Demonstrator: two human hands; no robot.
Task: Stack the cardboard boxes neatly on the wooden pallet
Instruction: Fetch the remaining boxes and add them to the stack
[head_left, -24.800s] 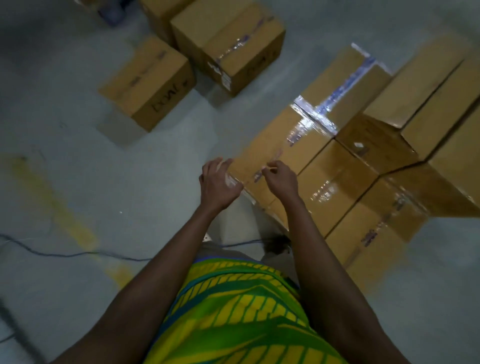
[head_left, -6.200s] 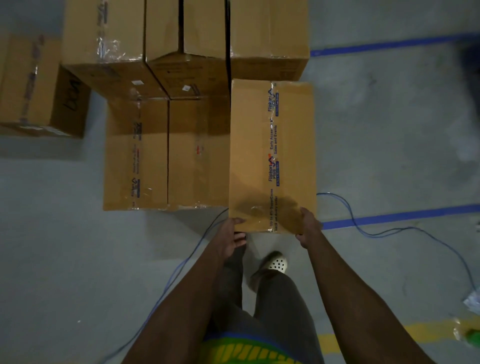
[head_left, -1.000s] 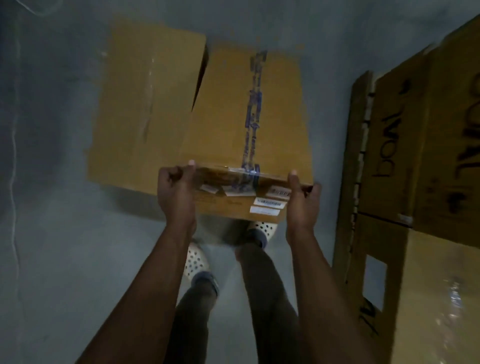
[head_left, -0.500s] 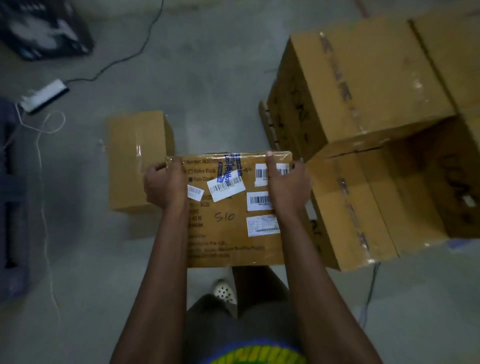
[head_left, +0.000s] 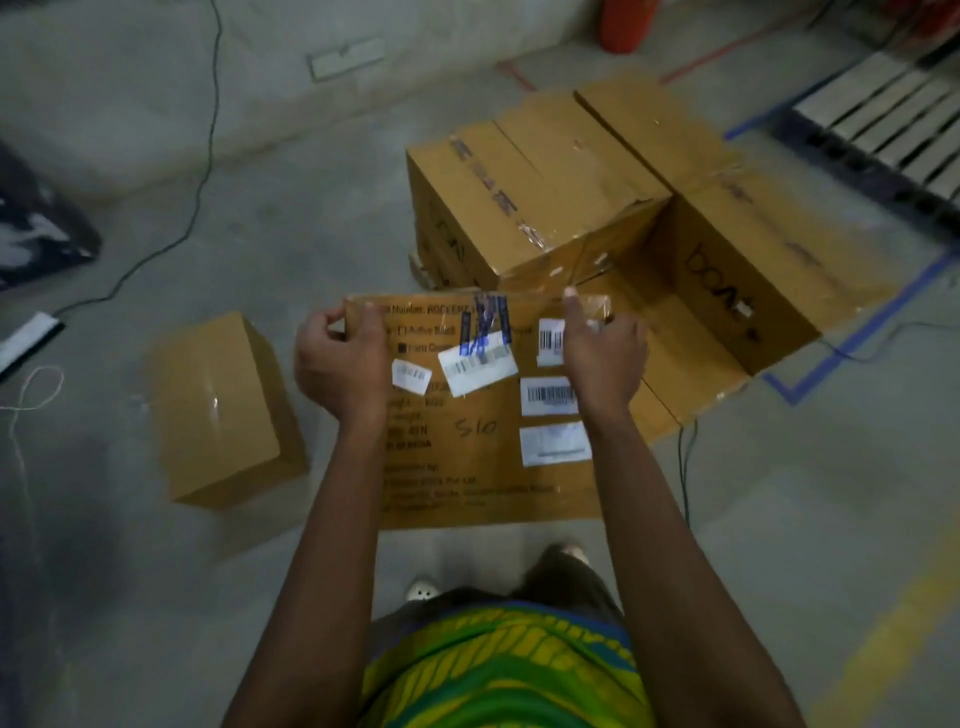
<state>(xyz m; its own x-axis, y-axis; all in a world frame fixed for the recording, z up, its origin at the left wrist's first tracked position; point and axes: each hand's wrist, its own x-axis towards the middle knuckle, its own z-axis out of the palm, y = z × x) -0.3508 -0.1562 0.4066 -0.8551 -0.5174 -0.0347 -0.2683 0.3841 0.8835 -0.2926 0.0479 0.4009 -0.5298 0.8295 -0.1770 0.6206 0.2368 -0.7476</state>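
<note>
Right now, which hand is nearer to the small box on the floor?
Left. The left hand grips the carried box on the side facing the small box; the right hand grips the opposite side.

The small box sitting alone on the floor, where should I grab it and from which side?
Grip the small box by its two long side faces, hands coming down from above: it lies flat on the floor, apart from the other boxes, both sides clear.

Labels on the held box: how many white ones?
5, all on the held box's facing side: small one by the left hand, large tilted one centre, three stacked beside the right hand, which may hide more.
</note>
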